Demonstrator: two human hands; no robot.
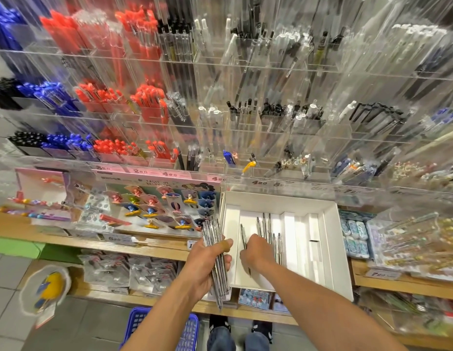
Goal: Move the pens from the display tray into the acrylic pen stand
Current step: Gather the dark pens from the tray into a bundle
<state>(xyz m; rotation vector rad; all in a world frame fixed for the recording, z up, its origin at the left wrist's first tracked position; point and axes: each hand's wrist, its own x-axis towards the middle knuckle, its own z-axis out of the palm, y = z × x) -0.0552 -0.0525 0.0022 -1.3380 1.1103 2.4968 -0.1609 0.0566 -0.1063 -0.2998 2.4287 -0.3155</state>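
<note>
Head view, lower centre: the left hand [207,259] grips a bundle of pens [216,262], likely gathering a batch. The right hand [257,252] pinches one pen [244,239] in the white display tray [332,236]; the acrylic pen stand [245,102] fills the upper frame.

A stationery shop aisle.
You face tiered acrylic pen racks [220,97] filling the upper frame, price labels [167,174] along their front edge, packaged goods on wooden shelves [154,245], and a blue shopping basket [187,333] at bottom centre.
</note>
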